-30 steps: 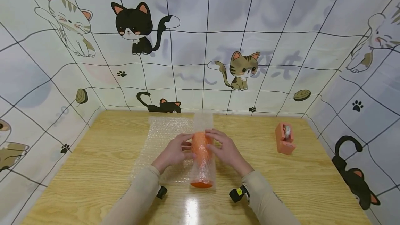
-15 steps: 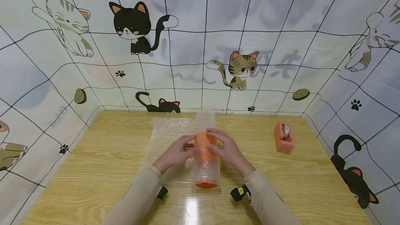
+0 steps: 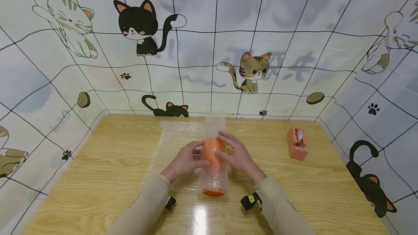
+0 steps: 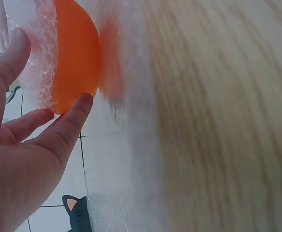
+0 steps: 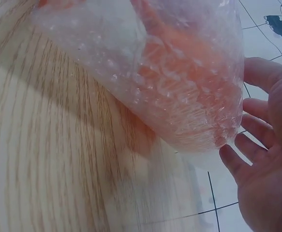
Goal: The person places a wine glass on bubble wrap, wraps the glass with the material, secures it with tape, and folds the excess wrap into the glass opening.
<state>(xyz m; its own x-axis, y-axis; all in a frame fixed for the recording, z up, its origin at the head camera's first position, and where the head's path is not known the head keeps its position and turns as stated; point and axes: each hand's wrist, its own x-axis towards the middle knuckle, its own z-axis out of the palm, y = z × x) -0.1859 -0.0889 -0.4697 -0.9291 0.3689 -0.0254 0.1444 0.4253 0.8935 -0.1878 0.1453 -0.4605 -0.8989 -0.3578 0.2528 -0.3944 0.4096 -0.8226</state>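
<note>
An orange cylinder lies lengthwise on the table, rolled in clear bubble wrap. The flat part of the sheet stretches out to its left, and a tube of wrap reaches past the far end. My left hand holds the cylinder's left side, thumb on top. From the right, my right hand cups it with the thumb on the wrap. The left wrist view shows a bare orange end beyond the wrap's edge, fingertips against it. Wrapped layers cover the side by my fingers in the right wrist view.
A pink tape dispenser with a roll of tape stands at the right of the wooden table. Cloth walls printed with cats and grid lines rise behind the table and on both sides.
The wrapped cylinder has rolled slightly right, then back a little left, between my hands. The loose sheet's left edge has shifted right. My left thumb now reaches further over the wrap.
</note>
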